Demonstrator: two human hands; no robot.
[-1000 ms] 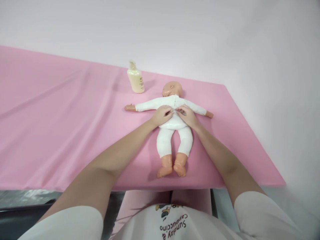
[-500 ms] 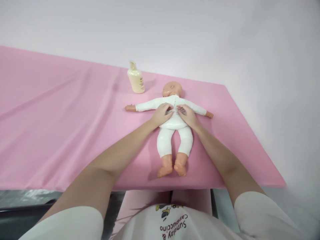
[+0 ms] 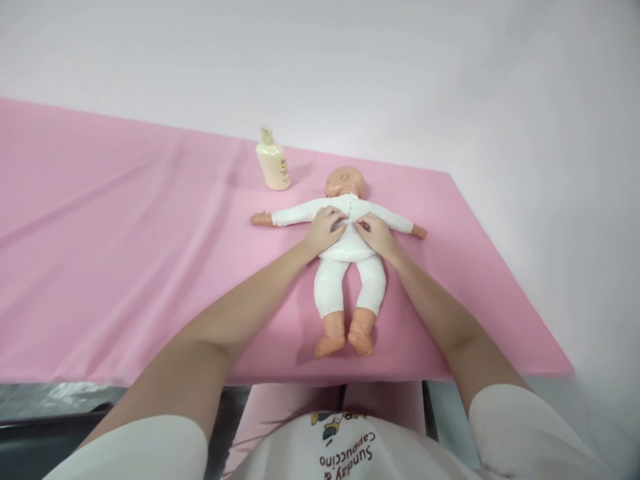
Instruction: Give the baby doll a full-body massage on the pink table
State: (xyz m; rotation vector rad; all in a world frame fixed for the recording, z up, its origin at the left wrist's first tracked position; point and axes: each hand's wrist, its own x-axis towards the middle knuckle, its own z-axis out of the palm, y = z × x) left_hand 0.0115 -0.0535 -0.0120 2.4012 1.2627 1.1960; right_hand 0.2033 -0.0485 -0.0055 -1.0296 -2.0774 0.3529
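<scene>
A baby doll [image 3: 332, 287] lies stretched out with its arms spread, its head turned to the left and its bare feet towards me. It wears a white top [image 3: 345, 250] and white leggings, with a row of small fastenings running down from the neck. My left hand [image 3: 324, 229] rests on the left side of the doll's torso, fingers curled and fingertips at the middle of the top. Facing it, my right hand [image 3: 377, 235] has its fingers bent in, pinching at the cloth by the centre line. The exact fingertip grip is partly hidden.
Beyond the doll's left arm stands a cream pump bottle [image 3: 274, 167]. Pink cloth [image 3: 125, 267] covers the table, wrinkled on the left. A white wall [image 3: 320, 67] rises behind, and the table's front edge runs close to my body.
Both hands stay at the doll's torso. My right fingers have curled in a little more. The whole view has shifted slightly; the doll and bottle lie as before.
</scene>
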